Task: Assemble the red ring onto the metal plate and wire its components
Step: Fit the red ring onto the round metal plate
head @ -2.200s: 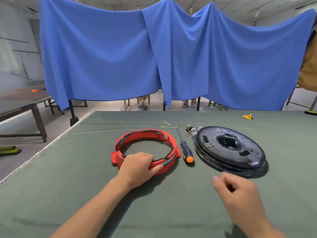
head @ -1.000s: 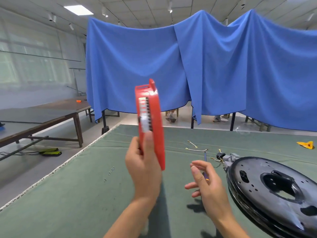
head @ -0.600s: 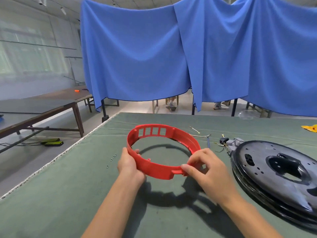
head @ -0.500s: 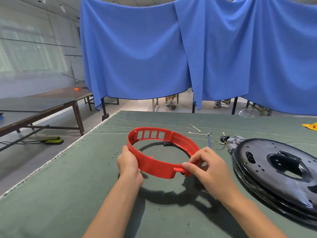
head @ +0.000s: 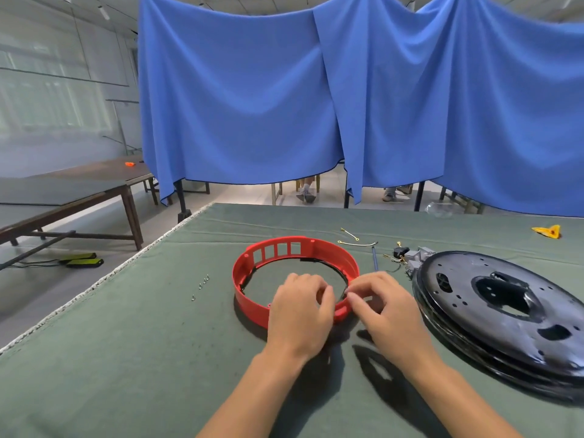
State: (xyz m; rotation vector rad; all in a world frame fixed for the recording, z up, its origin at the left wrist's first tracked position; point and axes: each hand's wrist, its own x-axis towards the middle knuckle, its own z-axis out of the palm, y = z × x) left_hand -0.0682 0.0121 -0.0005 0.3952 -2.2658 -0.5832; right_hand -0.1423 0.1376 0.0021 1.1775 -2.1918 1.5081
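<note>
I see the red ring (head: 295,267) lying flat on the worktop (head: 126,358), opening up, windowed wall on the far side from the hands. Left hand (head: 300,314) curls over the near rim; right hand (head: 384,311) pinches the rim just beside it. Metal plate (head: 505,311) lies flat right of the right hand, screwdriver (head: 374,256) beyond it, shaft pointing away.

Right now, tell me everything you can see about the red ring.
The red ring looks like moulded plastic: a tall band with a row of rectangular windows in its far wall and a black strip along its inner edge. It lies on the green cloth, left of the black plate and apart from it. The left hand and right hand grip its near rim.
</note>
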